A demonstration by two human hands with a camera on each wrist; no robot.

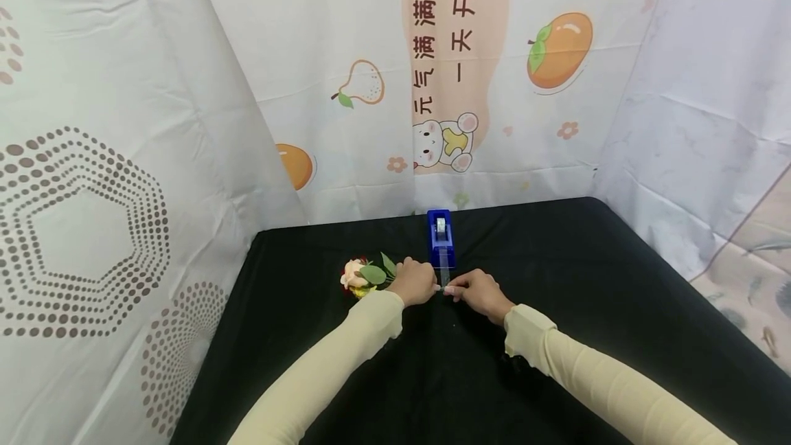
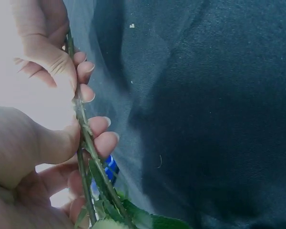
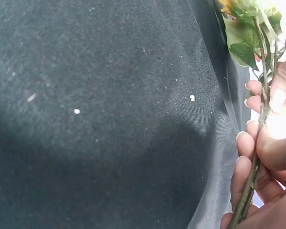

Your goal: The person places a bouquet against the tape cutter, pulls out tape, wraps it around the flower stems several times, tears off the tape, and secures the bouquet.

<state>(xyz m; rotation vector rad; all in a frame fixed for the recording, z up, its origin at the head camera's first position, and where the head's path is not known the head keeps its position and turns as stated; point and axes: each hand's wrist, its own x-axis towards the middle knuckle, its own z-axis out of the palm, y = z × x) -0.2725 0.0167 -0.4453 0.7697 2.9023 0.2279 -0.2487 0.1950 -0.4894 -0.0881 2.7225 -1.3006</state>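
Note:
A small bunch of artificial flowers (image 1: 361, 275) with a pale rose and green leaves lies on the black tablecloth (image 1: 556, 280). Its thin green stems (image 2: 86, 143) run between my two hands. My left hand (image 1: 415, 283) grips the stems near the leaves, thumb on one side and fingers curled on the other (image 2: 83, 136). Just to its right, my right hand (image 1: 476, 292) pinches the stem ends (image 3: 260, 143). A blue tape dispenser (image 1: 441, 237) stands right behind the hands. A clear strip of tape (image 1: 445, 275) runs from it down to the stems.
White printed cloth walls (image 1: 346, 88) close in the table on the left, back and right. The black cloth around the hands is bare apart from a few white specks (image 3: 192, 98). The table's right edge (image 1: 680, 273) borders a patterned floor.

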